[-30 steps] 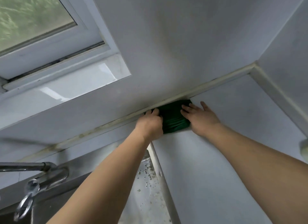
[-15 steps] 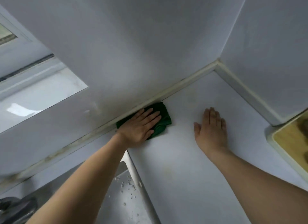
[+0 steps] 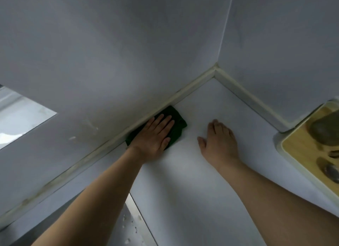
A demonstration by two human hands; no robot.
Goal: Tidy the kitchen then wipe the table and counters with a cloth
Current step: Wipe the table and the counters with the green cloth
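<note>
Head view: left hand (image 3: pixel 155 135) flat, pressing green cloth (image 3: pixel 176 124) against back seal strip (image 3: pixel 190 89); right hand (image 3: pixel 219 141) now off cloth, spread flat on counter (image 3: pixel 183 190) — one-handed wiping under way

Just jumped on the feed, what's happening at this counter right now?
A person is wiping the white counter. The left hand presses flat on a green cloth against the sealing strip at the back wall. The right hand rests flat on the bare counter beside it, apart from the cloth. A tray with dark items sits at the right edge.
</note>
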